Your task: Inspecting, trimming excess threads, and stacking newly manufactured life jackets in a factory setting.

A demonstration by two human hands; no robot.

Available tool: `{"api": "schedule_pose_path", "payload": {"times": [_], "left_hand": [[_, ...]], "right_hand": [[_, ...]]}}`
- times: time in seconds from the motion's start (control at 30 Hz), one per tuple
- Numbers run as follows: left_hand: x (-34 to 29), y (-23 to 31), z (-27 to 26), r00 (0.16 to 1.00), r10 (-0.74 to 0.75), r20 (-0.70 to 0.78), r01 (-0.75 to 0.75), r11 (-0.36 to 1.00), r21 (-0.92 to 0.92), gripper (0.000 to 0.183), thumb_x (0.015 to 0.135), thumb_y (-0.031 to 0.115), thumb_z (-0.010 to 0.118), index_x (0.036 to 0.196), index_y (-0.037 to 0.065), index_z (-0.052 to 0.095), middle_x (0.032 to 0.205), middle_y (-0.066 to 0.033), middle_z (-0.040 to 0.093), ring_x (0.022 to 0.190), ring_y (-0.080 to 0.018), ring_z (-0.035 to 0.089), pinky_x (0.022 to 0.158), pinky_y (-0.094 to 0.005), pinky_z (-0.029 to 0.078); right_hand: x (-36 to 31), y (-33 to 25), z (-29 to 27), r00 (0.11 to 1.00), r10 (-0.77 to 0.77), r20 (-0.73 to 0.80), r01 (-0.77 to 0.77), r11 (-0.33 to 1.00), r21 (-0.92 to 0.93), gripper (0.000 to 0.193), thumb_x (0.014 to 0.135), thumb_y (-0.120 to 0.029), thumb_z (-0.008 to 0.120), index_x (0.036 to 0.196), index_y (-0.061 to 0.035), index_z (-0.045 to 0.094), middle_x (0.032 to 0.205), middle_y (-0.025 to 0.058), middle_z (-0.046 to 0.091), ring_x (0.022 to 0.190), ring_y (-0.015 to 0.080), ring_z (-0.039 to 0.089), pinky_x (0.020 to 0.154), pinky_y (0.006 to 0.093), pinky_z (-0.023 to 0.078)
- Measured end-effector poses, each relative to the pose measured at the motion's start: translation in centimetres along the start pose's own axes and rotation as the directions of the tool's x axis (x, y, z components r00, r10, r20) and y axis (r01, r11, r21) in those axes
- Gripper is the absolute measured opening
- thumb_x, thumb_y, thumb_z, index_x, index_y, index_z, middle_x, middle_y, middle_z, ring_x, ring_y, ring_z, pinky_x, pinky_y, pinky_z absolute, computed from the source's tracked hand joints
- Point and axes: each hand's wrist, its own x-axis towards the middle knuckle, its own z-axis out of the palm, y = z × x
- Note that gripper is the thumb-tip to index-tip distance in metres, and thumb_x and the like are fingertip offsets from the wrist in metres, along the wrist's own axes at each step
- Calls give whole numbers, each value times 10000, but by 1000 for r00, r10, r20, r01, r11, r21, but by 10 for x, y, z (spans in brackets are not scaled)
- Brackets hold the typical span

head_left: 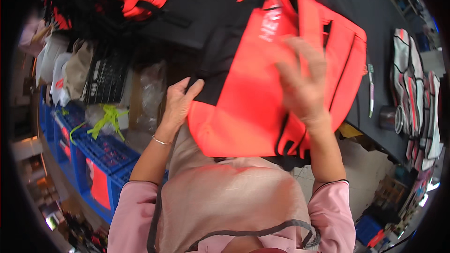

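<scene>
Bag: the red bag (pixel 251 89) lies between 1 and 2 o'clock from the view's centre, its far part over the dark counter (pixel 363 4), its near end by the apron (pixel 234 194).
Left grip: the left hand (pixel 180 100) pinches the bag's edge between thumb and fingers, at about 9 o'clock, beside the black panel (pixel 215 72).
Right grip: the right hand (pixel 304 82), blurred, has fingers spread over the bag's face, pinching nothing; contact cannot be told.
Weight: probably light for its size.
Feel: likely soft, bendy cloth, not fragile; smooth faces may slip under a flat palm.
Best hold: edge seams at 9 o'clock, or the strap (pixel 309 23) toward 1 o'clock.
</scene>
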Motion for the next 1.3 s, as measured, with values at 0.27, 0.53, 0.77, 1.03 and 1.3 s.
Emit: {"api": "schedule_pose_path", "payload": {"times": [0.27,0.53,0.77,1.03,1.3], "left_hand": [[54,28,17,871,489,-49,-379,732,566,624,851,313,762,1317,-45,550,1224,-195,629,1011,-256,657,863,-342,535],[93,72,47,832,552,61,-430,570,700,721,732,251,830,1255,-158,548,1217,-333,614,1167,-378,616,998,-387,476],[62,219,50,576,797,179,-800,595,-76,292,870,90,736,1135,-16,673,1068,-52,699,957,-122,645,892,-253,488],[116,298,68,664,746,-50,-748,664,-21,375,911,429,697,869,59,663,716,56,558,614,-56,447,551,-259,356],[115,306,57,822,560,107,-534,822,-197,502,940,391,661,1212,-30,630,1152,-104,686,973,-200,670,859,-318,540]], "right_hand": [[-131,103,-58,336,942,16,-937,332,109,528,958,-385,630,1238,58,569,1126,196,632,1050,312,601,940,360,463],[-78,99,-54,298,955,1,-925,288,248,384,849,-224,732,1053,92,652,857,139,702,785,239,660,784,341,513],[0,95,-144,456,835,-308,-399,501,768,223,866,-81,753,1038,34,670,966,56,697,817,91,625,772,221,500],[89,138,-190,530,219,-819,-251,963,96,390,855,-347,791,937,9,654,864,22,675,750,133,578,739,298,485],[99,95,-201,528,634,-565,-200,739,643,333,882,-247,762,1070,19,691,1004,93,719,794,131,673,722,264,548]]}}
